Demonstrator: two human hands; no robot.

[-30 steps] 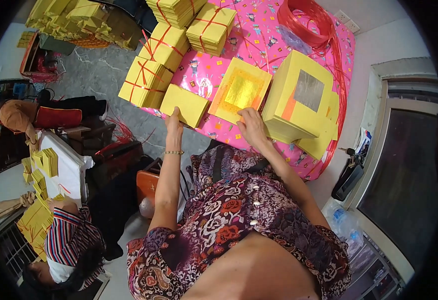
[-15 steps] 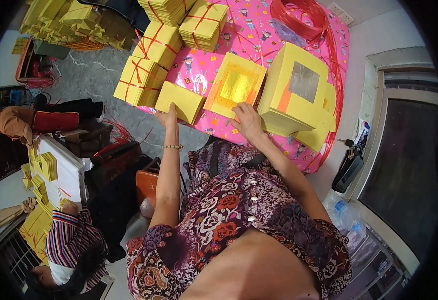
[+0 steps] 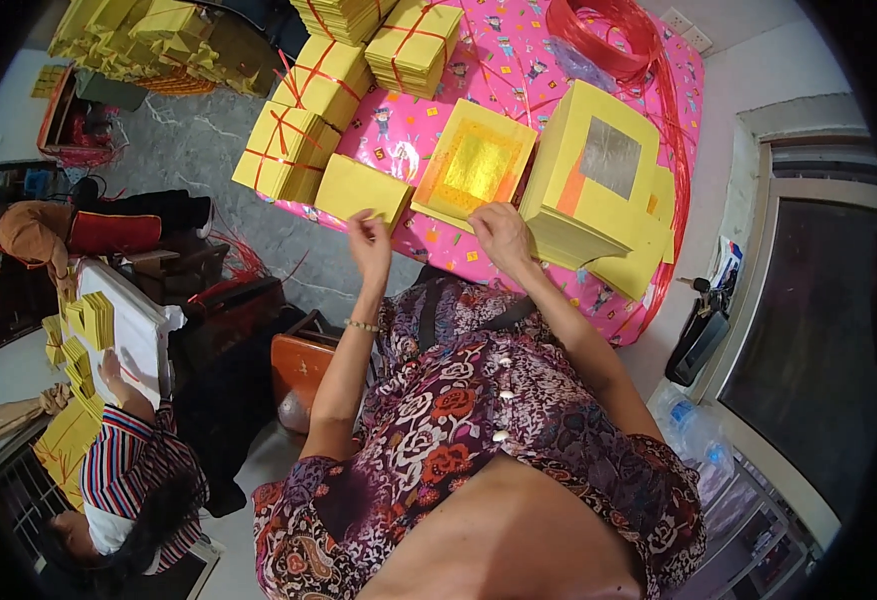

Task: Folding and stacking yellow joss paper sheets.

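Note:
My right hand (image 3: 503, 238) is at the near right corner of a yellow paper sheet with a gold foil square and orange border (image 3: 470, 165). Its fingers pinch that corner, and the sheet's near edge stands slightly off the paper under it. My left hand (image 3: 368, 245) hovers over the near edge of a small folded yellow paper pile (image 3: 361, 188), fingers loosely curled and apart, with nothing visible in them. To the right stands a tall stack of yellow sheets (image 3: 583, 170), its top one bearing a silver square and an orange strip.
Yellow paper bundles tied with red strips (image 3: 283, 150) line the table's left side. A coil of red plastic strip (image 3: 598, 40) lies on the pink patterned tablecloth (image 3: 398, 125). At the lower left, a person in a striped top (image 3: 148, 455) works at a white table (image 3: 143, 350).
My left hand has let go of the folded pile and moved right. My right hand has shifted slightly, and the foil sheet's near edge has risen. The other person's hand has moved.

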